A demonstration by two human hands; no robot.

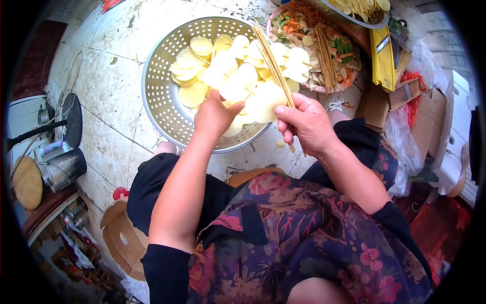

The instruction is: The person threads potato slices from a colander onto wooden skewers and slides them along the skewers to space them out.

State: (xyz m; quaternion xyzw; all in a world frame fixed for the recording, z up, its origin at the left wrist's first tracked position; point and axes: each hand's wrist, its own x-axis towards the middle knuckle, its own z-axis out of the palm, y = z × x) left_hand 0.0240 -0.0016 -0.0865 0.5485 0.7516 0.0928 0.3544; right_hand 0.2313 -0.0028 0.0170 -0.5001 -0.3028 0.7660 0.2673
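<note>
A metal colander (pixel 157 96) on the tiled floor holds several pale potato slices (pixel 202 66). My left hand (pixel 215 114) reaches into the colander and pinches a slice (pixel 234 91) at the near side of the pile. My right hand (pixel 306 124) grips a thin bundle of bamboo skewers (pixel 271 58) that points away over the colander, with potato slices (pixel 263 101) threaded on near my thumb.
Behind the colander stands a bowl of mixed vegetable shreds (pixel 344 48) with skewers laid across it. A yellow slicer (pixel 383 58), cardboard (pixel 374 104) and plastic bags lie at the right. A metal kettle (pixel 63 167) and a pan (pixel 73 119) sit at the left.
</note>
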